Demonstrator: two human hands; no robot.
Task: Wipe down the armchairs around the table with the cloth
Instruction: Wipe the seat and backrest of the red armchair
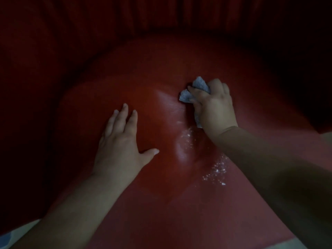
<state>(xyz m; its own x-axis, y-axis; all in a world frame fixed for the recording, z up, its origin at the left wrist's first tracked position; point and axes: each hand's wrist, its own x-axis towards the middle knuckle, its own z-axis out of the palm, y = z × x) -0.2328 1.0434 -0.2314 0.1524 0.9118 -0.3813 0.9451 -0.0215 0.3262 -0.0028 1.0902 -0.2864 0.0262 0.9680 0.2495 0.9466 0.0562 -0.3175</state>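
Observation:
A red armchair fills the head view, and its smooth seat cushion (158, 72) lies right below me. My right hand (213, 108) is shut on a crumpled grey-white cloth (199, 85) and presses it onto the seat right of centre. My left hand (120, 141) lies flat on the seat to the left, fingers spread, holding nothing. White crumbs or powder specks (215, 169) are scattered on the cushion just in front of my right wrist. A shiny streak (179, 150) runs between my two hands.
The chair's dark red ribbed backrest (161, 13) curves round the far side, with padded arms rising at left (27, 87) and right (305, 78). Pale floor (21, 229) shows at the bottom left corner and at the right edge.

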